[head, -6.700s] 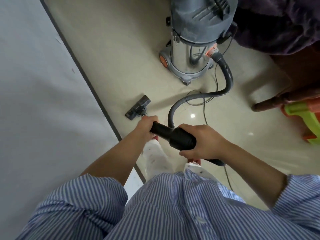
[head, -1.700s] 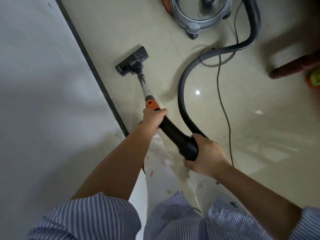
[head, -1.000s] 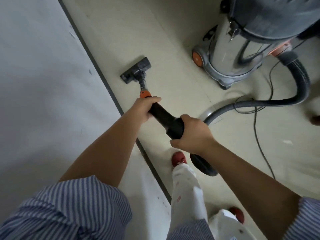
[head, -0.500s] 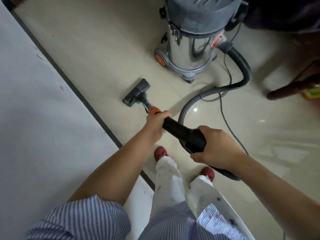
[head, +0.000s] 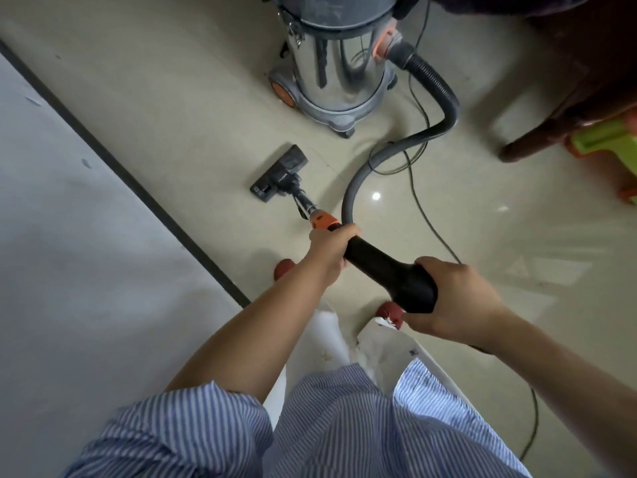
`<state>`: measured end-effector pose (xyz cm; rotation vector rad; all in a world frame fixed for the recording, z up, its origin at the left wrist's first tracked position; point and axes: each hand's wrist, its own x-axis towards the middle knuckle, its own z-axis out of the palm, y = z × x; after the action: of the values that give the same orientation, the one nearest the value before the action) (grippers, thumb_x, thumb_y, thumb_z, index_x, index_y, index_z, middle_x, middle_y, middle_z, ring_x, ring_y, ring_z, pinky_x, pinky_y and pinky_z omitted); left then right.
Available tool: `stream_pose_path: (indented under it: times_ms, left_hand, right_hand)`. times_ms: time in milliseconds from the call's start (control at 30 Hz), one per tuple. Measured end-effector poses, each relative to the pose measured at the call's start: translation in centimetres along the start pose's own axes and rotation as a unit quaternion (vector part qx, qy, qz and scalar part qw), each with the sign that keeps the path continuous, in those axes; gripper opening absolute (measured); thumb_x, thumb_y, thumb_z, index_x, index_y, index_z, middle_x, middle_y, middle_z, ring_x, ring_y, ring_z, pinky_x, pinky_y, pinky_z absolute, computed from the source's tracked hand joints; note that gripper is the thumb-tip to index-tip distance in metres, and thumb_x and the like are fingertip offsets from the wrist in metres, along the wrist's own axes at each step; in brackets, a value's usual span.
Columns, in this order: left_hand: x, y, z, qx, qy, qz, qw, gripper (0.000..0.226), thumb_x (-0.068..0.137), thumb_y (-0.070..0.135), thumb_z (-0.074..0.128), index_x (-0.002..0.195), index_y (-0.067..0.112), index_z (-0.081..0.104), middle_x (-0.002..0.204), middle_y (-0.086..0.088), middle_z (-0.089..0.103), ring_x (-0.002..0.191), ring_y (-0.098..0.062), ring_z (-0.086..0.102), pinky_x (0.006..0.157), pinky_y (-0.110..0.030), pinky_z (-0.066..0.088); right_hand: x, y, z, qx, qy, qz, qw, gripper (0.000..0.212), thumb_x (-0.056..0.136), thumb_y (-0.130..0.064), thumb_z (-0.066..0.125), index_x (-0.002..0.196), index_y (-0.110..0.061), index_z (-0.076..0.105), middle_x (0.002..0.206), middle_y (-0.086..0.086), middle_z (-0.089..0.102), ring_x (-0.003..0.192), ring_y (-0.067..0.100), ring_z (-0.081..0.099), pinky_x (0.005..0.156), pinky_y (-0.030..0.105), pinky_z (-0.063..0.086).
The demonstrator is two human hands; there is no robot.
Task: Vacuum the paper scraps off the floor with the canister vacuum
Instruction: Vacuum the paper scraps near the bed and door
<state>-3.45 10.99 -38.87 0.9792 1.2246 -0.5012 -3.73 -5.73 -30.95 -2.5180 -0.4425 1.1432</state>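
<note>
1. The left hand (head: 329, 248) is wrapped around the front end of the black wand handle (head: 386, 270), just behind an orange collar (head: 322, 220); the right hand (head: 455, 301) is curled round the thick rear end of the same handle. Both forearms reach forward from blue-and-white striped sleeves (head: 179, 432).
2. The pale tiled floor (head: 172, 81) fills most of the view. A grey wall (head: 69, 253) runs diagonally along the left, edged by a dark baseboard strip (head: 138, 188).
3. The canister vacuum (head: 339, 60), a shiny steel drum on a grey wheeled base with orange wheel hubs, stands upright at the top centre.
4. A grey ribbed hose (head: 444, 98) leaves an orange port on the drum's right side, loops down over the floor and curves back to the handle.
5. Dark wooden furniture (head: 568, 108) stands on the right, with a green and orange plastic object (head: 606, 139) just beside its leg.
6. The black floor nozzle (head: 280, 174) lies flat on the tiles, between the baseboard and the canister, joined to the collar by a short metal tube (head: 303, 201).
7. A thin black power cord (head: 427, 215) trails across the floor right of the hose.
8. Two red shoe tips (head: 284, 267) show beneath white trouser legs.
9. No paper scraps can be made out on the tiles; a few small pale flecks (head: 34, 101) mark the wall.
</note>
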Motion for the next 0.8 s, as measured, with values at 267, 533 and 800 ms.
stream_pose_path:
  times_ms: [267, 533, 800]
  left_hand:
    - [5.2, 5.5, -5.1, 0.078, 0.041, 0.023, 0.996, 0.053, 0.082, 0.007, 0.062, 0.127, -0.003, 0.035, 0.078, -0.004, 0.049, 0.067, -0.013, 0.052, 0.06, -0.023, 0.048]
    - [14.0, 23.2, -16.6, 0.093, 0.059, 0.038, 0.993, 0.044, 0.083, 0.013, 0.064, 0.118, 0.006, 0.037, 0.091, -0.009, 0.05, 0.078, -0.02, 0.054, 0.063, -0.028, 0.048]
    - [22.0, 40.8, -24.5, 0.046, 0.078, 0.075, 0.993, 0.047, 0.089, 0.017, 0.06, 0.129, 0.001, 0.042, 0.107, -0.011, 0.051, 0.095, -0.024, 0.053, 0.062, -0.027, 0.05]
  right_hand:
    - [7.1, -5.7, 2.2, 0.022, -0.018, 0.014, 1.0, 0.049, 0.07, -0.032, 0.074, 0.11, -0.015, 0.051, 0.091, -0.003, 0.056, 0.081, 0.019, 0.055, 0.068, 0.024, 0.04]
    - [23.2, -21.5, 1.1, 0.026, 0.005, 0.003, 1.0, 0.046, 0.075, -0.034, 0.069, 0.113, -0.017, 0.048, 0.095, -0.002, 0.058, 0.082, 0.017, 0.053, 0.068, 0.022, 0.036]
    - [40.1, -34.7, -2.7, 0.056, 0.055, -0.01, 0.997, 0.044, 0.071, -0.025, 0.073, 0.106, -0.013, 0.049, 0.084, -0.002, 0.05, 0.076, 0.018, 0.047, 0.065, 0.024, 0.035]
